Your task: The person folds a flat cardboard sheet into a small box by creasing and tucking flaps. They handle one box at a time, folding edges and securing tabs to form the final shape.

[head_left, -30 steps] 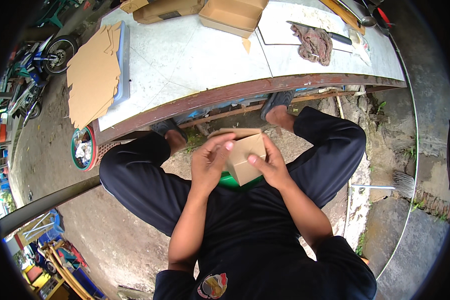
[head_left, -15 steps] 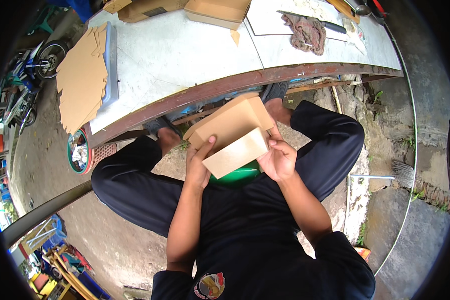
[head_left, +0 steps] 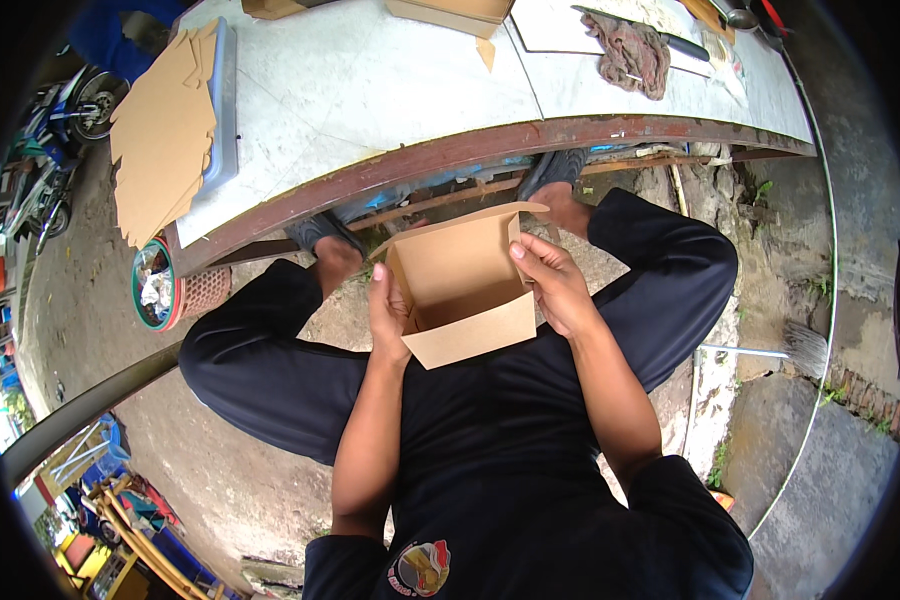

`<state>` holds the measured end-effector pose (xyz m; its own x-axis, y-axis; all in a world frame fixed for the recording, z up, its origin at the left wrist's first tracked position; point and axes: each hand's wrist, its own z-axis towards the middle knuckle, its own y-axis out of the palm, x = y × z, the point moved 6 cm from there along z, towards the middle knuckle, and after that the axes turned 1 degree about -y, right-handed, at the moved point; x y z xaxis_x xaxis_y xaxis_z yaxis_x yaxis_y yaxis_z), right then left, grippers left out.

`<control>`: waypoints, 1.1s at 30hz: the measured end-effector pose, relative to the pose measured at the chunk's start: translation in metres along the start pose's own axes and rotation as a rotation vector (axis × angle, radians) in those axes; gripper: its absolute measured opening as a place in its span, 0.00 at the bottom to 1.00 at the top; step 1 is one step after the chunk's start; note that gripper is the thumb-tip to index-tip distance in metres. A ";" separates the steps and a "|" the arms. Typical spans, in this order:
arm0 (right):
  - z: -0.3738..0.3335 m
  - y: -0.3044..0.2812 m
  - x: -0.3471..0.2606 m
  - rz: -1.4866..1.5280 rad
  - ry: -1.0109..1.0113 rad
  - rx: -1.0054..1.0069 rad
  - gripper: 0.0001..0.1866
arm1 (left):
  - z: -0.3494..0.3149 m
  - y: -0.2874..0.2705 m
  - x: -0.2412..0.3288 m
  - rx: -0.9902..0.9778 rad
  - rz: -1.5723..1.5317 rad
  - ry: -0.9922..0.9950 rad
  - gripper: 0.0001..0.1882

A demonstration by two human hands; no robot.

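Above my lap I hold a brown cardboard box (head_left: 472, 338) with its inside facing up and its lid flap raised on the far side. My left hand (head_left: 387, 315) grips the left wall, thumb up along the edge. On the other side my right hand (head_left: 553, 285) pinches the right wall near the far corner, its thumb on the upper edge. Both side walls stand up. Some fingers of each hand are hidden behind the cardboard.
Ahead is a white-topped table (head_left: 370, 110) with a brown edge. Flat cardboard blanks (head_left: 165, 135) lie on its left end by a blue tray. Another cardboard box (head_left: 455, 12), a rag (head_left: 635, 58) and a knife (head_left: 685, 47) lie farther back. A waste basket (head_left: 155, 285) stands at left.
The box has turned from tilted to more level, and its side walls now stand up. My right hand has moved up to the right wall; the green thing beneath is no longer visible.
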<state>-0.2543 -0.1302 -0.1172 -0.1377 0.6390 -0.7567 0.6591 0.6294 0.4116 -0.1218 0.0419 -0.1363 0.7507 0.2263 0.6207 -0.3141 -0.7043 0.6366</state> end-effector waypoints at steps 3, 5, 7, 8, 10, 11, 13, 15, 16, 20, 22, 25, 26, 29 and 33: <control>0.005 -0.011 0.008 -0.034 0.020 0.039 0.16 | 0.002 0.005 0.000 0.024 0.093 -0.020 0.30; 0.006 -0.014 0.010 -0.009 0.020 0.042 0.17 | 0.001 0.003 -0.001 0.030 0.112 -0.015 0.31; 0.005 -0.012 0.006 0.025 0.042 0.053 0.20 | 0.004 0.010 0.006 -0.025 0.210 0.088 0.28; 0.003 -0.012 0.002 0.042 0.053 0.058 0.22 | 0.005 0.010 0.008 -0.037 0.253 0.129 0.27; 0.000 -0.014 -0.002 0.022 0.072 0.024 0.25 | 0.008 0.010 0.010 -0.066 0.334 0.212 0.25; 0.001 -0.018 0.003 0.002 0.050 0.004 0.27 | 0.008 0.008 0.009 -0.033 0.298 0.219 0.23; -0.004 -0.017 0.000 -0.092 0.057 -0.100 0.35 | 0.009 0.006 0.011 0.009 0.328 0.258 0.20; -0.012 -0.001 -0.010 -0.219 0.029 -0.223 0.46 | 0.009 0.004 0.013 0.056 0.358 0.284 0.19; -0.016 0.008 -0.014 -0.299 0.000 -0.294 0.52 | 0.008 0.003 0.015 0.081 0.372 0.291 0.18; -0.023 0.011 -0.003 -0.305 0.090 -0.442 0.66 | 0.011 -0.012 0.012 0.151 0.299 0.171 0.18; -0.022 0.012 -0.002 -0.376 0.058 -0.415 0.67 | 0.008 -0.004 0.017 0.187 0.281 0.132 0.15; -0.020 0.013 0.000 -0.452 -0.046 -0.376 0.57 | 0.007 -0.010 0.018 0.215 0.382 0.243 0.14; -0.018 0.014 -0.002 -0.451 -0.055 -0.363 0.51 | 0.006 -0.014 0.019 0.218 0.450 0.270 0.14; -0.016 0.004 0.007 -0.205 0.086 -0.214 0.38 | 0.002 -0.019 0.023 0.252 0.572 0.328 0.17; -0.013 0.007 0.008 -0.104 0.041 -0.196 0.30 | -0.003 -0.011 0.026 0.264 0.504 0.333 0.16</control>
<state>-0.2606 -0.1147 -0.1141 -0.2294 0.5813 -0.7807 0.4840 0.7640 0.4266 -0.1008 0.0582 -0.1259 0.3160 -0.0080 0.9487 -0.3953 -0.9101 0.1240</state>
